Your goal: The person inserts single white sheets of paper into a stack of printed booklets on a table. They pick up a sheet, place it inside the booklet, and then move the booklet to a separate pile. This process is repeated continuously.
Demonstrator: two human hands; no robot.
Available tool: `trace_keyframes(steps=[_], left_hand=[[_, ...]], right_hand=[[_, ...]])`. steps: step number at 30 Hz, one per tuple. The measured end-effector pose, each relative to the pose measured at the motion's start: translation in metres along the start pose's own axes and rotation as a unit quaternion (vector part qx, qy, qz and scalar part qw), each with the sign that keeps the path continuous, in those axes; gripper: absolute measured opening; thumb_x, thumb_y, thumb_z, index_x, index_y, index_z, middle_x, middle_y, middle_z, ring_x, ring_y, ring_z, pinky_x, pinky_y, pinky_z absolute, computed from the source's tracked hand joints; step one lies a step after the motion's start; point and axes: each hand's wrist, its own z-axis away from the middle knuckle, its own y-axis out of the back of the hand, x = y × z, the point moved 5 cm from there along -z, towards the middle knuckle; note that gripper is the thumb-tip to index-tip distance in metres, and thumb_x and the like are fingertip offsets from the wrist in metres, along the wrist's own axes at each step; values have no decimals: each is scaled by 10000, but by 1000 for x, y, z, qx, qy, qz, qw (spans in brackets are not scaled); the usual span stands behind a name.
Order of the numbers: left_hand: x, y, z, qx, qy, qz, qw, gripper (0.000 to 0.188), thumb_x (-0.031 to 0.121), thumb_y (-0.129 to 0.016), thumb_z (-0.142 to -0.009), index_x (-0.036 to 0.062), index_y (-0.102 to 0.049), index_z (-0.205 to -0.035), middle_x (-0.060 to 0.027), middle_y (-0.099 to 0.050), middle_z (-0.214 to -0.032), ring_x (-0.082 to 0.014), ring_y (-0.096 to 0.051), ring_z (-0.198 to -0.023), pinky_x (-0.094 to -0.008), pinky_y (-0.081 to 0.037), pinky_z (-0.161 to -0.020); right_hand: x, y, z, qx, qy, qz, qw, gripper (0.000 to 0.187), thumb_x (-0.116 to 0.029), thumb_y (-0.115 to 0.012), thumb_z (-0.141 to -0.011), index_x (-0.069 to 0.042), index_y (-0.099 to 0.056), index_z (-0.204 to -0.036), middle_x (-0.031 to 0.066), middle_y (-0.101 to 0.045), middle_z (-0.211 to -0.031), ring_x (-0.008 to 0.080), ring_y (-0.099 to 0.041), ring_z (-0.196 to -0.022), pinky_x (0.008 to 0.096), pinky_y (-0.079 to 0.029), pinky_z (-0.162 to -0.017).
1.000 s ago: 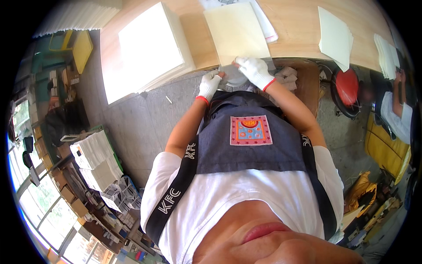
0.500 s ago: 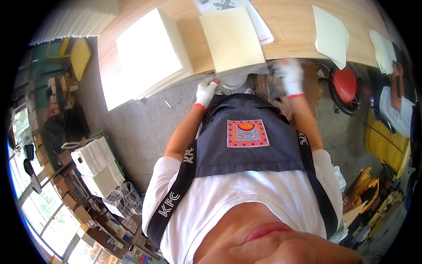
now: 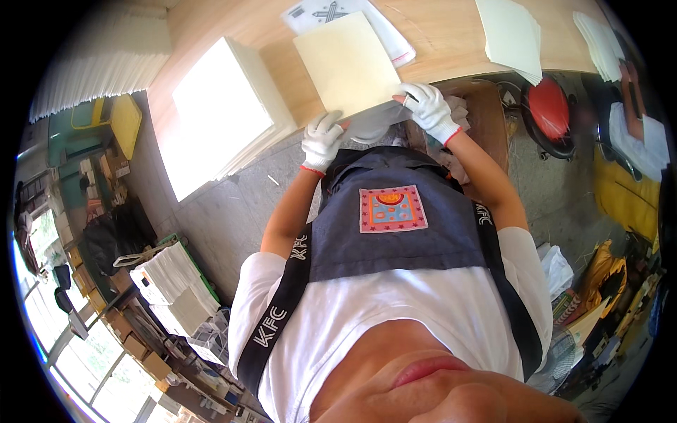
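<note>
A cream pad of paper (image 3: 347, 62) lies on the table at its near edge, with a clear plastic sleeve (image 3: 377, 121) jutting from its near end over the table's edge. My left hand (image 3: 323, 143), in a white glove with bare fingertips, is closed at the sleeve's near left corner. Gloved the same way, my right hand (image 3: 427, 113) pinches the sleeve by the pad's near right corner. Partly under the pad is a white printed plastic bag (image 3: 388, 35).
A tall stack of white paper (image 3: 222, 106) stands to the left on the table (image 3: 451, 42), and more stacked sheets (image 3: 99, 56) rise at the far left. Fanned cream sheets (image 3: 509, 42) lie to the right. A red stool (image 3: 548, 109) and a co-worker's arm (image 3: 631, 102) are beyond.
My right hand, blurred before, has come left to the pad's near right corner. My left hand has turned with its fingers at the near left corner. The view has shifted slightly.
</note>
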Motion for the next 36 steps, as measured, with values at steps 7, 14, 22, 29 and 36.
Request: trace_keyframes(steps=[7,14,22,29,36], left_hand=[[-34,-31,47,65,417,241,874,178,117,-661,-765,74,-508,-686,-25,-523,-626,-150,-491,-571,-258,-405,-507],[-35,-56,69,117,602,509,604,109,62,-541,-812,90,-452,-755,5,-515,-750,-86,-474,-577,-235,-419,-484],[1,118,-32,58,370,226,899,195,144,-575,-840,33,-451,-738,-6,-412,-652,-92,-375,-602,-243,-378,-556],[-77,240,10,281,458,152,829,141,92,-472,-877,-5,-565,-919,-61,-551,-790,-135,-480,-670,-260,-408,-624],[-116,220,54,144,461,-21,875,390,77,-505,-747,71,-533,-1137,-150,-494,-1240,-280,-470,-1128,-373,-383,-928]], right_hand=[[21,-50,17,-49,-360,-284,887,199,-208,-617,-766,-40,-512,-773,113,-608,-812,290,-593,-749,357,-457,-647],[36,-62,46,-52,-586,-476,654,394,-435,-497,-866,-50,-551,-807,33,-568,-616,105,-503,-464,252,-413,-437],[-23,-67,-3,-159,-386,-721,553,217,-256,-520,-890,-52,-561,-952,-22,-521,-630,58,-472,-518,196,-360,-450],[-130,-38,-164,-226,-221,-677,665,249,-272,-520,-878,-30,-572,-895,-2,-543,-603,68,-498,-514,210,-393,-484],[-139,-11,-194,-149,-131,-336,921,236,-349,-593,-803,-117,-596,-844,37,-621,-710,216,-583,-632,319,-450,-576]])
